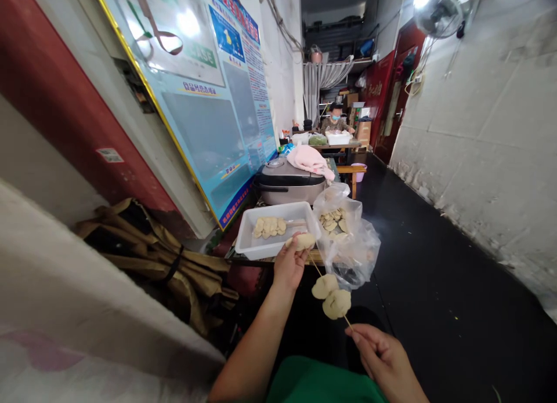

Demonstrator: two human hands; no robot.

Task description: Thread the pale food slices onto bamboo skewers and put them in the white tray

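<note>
My right hand (pixel 378 351) pinches the lower end of a thin wooden skewer (pixel 347 320), which slants up to the left. Pale round slices (pixel 337 303), looking like potato, are threaded on it. Near the skewer's upper end, my left hand (pixel 291 262) is closed on another pale slice (pixel 303 242); I cannot make out whether the tip goes through it. Behind that hand, a white plastic tray (pixel 249 249) holds a loaded skewer of slices (pixel 270 227). To its right, an open clear plastic bag (pixel 354 258) contains several loose slices (pixel 333 220).
A grey lidded appliance (pixel 291 185) with a pink cloth (pixel 308 159) on top stands behind the tray. Folded tan canvas (pixel 174 264) leans at the left. A masked person (pixel 336 122) sits at a far table, and a wall (pixel 474 119) runs along the right.
</note>
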